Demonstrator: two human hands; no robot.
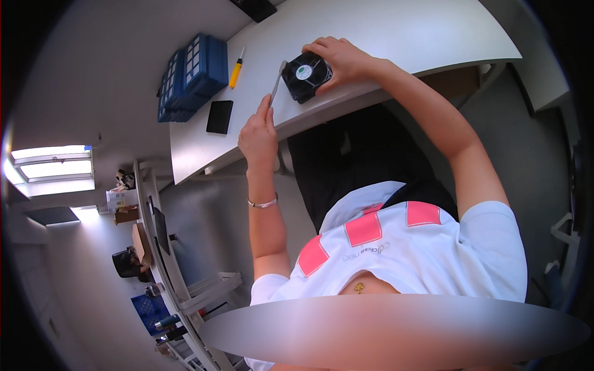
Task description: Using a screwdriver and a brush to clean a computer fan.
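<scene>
My right hand (pixel 349 59) is closed round the right side of a square black cooling fan (pixel 306 73) with a round white label at its hub. The fan is tilted near the front edge of the white table (pixel 396 37). In my left hand (pixel 258 137) is a slim grey brush (pixel 277 83), toothbrush-like, gripped by its handle with a finger laid along it. Its wider tip meets the fan's upper left edge; whether bristles touch the frame I cannot tell. A yellow-handled screwdriver (pixel 236 74) and a flat black rectangular piece (pixel 219 117) lie to the left.
Blue storage bins (pixel 205 62) with small clear windows stand past the table's left end. A dark object (pixel 255 8) lies at the far edge. Another long table (pixel 162 241), with a monitor, boxes and bottles, runs along the left, a pale chair (pixel 210 290) beside it.
</scene>
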